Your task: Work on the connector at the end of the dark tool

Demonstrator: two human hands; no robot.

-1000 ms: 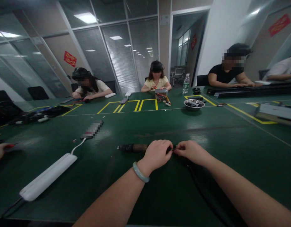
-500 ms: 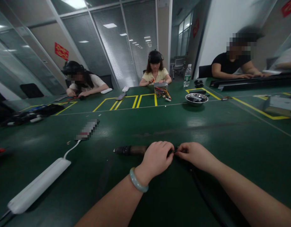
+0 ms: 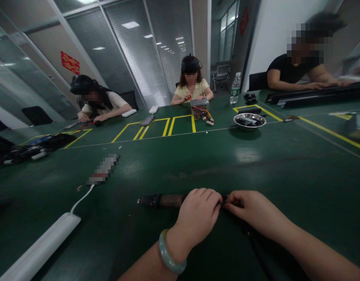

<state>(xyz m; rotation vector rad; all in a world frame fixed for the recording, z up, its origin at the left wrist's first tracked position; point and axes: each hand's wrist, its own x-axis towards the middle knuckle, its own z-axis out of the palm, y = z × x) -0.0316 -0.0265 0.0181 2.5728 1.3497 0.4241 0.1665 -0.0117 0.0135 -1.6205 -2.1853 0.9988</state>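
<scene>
A dark inline tool with a brown barrel, black collar and small metal tip [image 3: 171,201] lies across the green table; it looks like an electric screwdriver. My left hand [image 3: 199,212], with a pale green bangle [image 3: 169,253] at the wrist, is closed over its rear half and hides that part. Right at the tool's tail end, my right hand [image 3: 247,207] pinches thumb against fingers. What sits in that pinch is too small and dark to name. A black cord [image 3: 252,242] runs from beneath the right hand toward the bottom edge.
On the left lie a white power strip [image 3: 42,249] and a blurred-out phone [image 3: 103,169] joined by a white cable. A metal bowl [image 3: 250,125] of dark parts stands ahead, near a water bottle [image 3: 235,89]. Several people work around the table [image 3: 156,156].
The view has shifted a little, so my hands and the tool appear slightly lower and farther right. Both hands keep their hold at the tool's tail end.
</scene>
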